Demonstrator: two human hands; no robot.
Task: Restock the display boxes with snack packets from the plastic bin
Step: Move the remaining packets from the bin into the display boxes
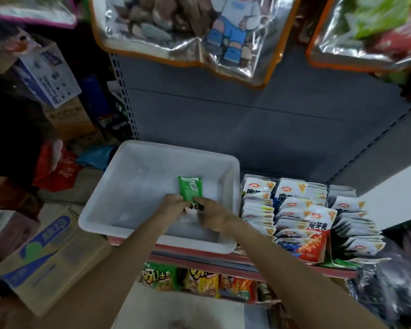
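1. Two hands meet inside the bin [119, 193], a white plastic tub sitting on the shelf [223, 262] edge.
2. Left hand [172, 205]: fingers curled, pinching the lower left edge of the green packet [189, 188].
3. Right hand [215, 216]: fingers curled onto the same packet's lower end from the right side; the exact fingertip contact is partly hidden by the hand itself.
4. Green packet: held over the bin floor, near the bin's middle, long axis pointing away from the person, tilted slightly. Its lower end, dark with white print, is covered between the two hands.
5. Bin interior: bare white floor around the packet; blur prevents telling whether any other packet lies under the hands.
6. Display boxes [328, 255]: just right of the bin, touching or nearly touching its right wall, holding rows of white packets [259, 210] standing on edge; one red-and-white packet [314, 233] stands at the front of the middle row.
7. Below the bin, a lower shelf row shows green, yellow and orange snack bags [199, 281].
8. Left of the bin: stacked cardboard cartons [50, 255] and a red bag [57, 169].
9. Above the bin: large foil bags [188, 36] hang in front of a grey back panel [247, 119].
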